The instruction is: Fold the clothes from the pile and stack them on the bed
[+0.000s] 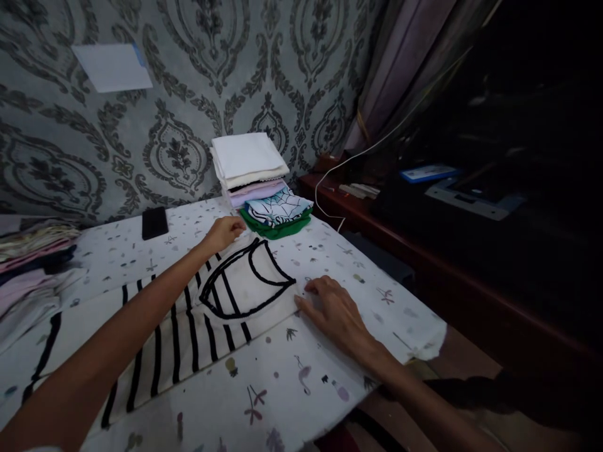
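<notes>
A white garment with black stripes and black trim [183, 333] lies spread across the patterned white sheet [306, 402]. Near its far edge, my left hand [226, 232] has its fingers curled together at the cloth; whether they pinch it is hidden. My right hand [332, 307] rests beside the garment's right corner, thumb and fingers apart, its thumb close to the edge. Just beyond the garment stands a stack of folded clothes [249, 157], with a green folded piece and a printed white one at its front.
A black phone [155, 223] lies near the wall. More folded clothes [32, 263] are piled at the far left. Along the right runs a dark red wooden ledge [377, 220] with a white cable [348, 157]. A paper [113, 67] hangs on the wall.
</notes>
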Available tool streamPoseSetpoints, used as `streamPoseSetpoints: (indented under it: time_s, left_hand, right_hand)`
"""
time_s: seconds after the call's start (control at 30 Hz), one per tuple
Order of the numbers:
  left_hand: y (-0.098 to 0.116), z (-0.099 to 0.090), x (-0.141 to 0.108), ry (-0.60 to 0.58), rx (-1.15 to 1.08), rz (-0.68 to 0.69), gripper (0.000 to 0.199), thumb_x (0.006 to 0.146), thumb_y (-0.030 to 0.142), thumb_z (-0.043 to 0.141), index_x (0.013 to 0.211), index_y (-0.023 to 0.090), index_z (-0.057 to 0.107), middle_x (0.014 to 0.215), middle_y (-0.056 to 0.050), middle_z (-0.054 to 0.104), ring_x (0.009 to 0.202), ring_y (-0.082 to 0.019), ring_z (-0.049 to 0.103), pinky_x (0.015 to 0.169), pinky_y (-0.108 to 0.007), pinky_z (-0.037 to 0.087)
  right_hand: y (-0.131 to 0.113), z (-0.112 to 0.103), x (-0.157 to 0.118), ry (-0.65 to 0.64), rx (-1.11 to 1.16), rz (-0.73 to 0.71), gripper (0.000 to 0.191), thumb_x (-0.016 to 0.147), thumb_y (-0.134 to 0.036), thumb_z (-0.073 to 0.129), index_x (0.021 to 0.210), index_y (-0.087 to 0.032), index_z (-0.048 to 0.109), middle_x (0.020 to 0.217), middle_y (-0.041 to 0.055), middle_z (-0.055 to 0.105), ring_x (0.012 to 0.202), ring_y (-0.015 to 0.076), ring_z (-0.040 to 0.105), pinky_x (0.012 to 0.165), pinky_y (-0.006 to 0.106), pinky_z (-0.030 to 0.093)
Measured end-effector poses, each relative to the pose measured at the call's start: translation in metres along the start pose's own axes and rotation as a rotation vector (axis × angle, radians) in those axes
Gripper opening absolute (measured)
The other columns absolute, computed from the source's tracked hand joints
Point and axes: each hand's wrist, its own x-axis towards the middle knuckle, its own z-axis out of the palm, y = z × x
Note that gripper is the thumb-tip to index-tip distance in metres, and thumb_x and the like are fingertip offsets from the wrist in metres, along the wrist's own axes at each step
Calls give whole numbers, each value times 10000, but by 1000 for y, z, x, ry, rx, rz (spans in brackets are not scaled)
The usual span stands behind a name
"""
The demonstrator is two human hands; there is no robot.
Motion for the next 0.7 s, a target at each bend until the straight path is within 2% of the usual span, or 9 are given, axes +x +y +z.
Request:
streamPoseSetpoints:
  time_s: [0.1,0.2,0.33,0.47,0.6,0.7]
  left_hand:
    - [-1,22,30,-65,-10,-71,161,748,189,644,903,148,642,813,-37,659,681,-164,618,572,-240,486]
    - [0,30,40,-132,-8,-110,234,701,212,709,909,139,628,738,-18,623,581,-150,574,504,-239,455]
    - [3,26,46,-220,-20,-130,203,682,184,711,861,133,631,728,-25,619,600,-161,579,501,-241,454]
    - [6,26,48,-232,-6,-108,237,627,103,699,856,136,648,772,-25,632,623,-159,580,543,-245,450]
    - [13,22,38,-206,-3,-67,356,611,55,668,958,134,655,892,-47,656,623,-142,576,540,-235,439]
    - [17,7,26,-174,-36,-45,459,619,51,649,1070,141,640,1026,-59,654,571,-105,564,522,-228,448]
  right_hand:
    - [-4,4,1,1,-13,7,158,885,-363,572,837,-213,573,870,60,614,833,243,597,777,409,482]
    - [-6,6,4,-22,0,5,185,895,-336,546,750,-222,534,841,50,593,801,230,578,766,403,467]
    - [-5,9,5,-34,0,-12,148,895,-323,528,789,-221,534,864,60,602,831,241,583,768,404,461]
    - [-6,14,6,11,-63,-14,147,871,-349,551,897,-205,572,921,93,621,901,287,593,812,453,455]
    - [-11,11,8,-44,10,10,178,858,-346,535,724,-229,525,803,61,614,770,243,590,715,395,463]
    - [-21,6,11,-67,178,99,189,852,-379,542,728,-236,535,687,17,620,635,198,581,598,330,443]
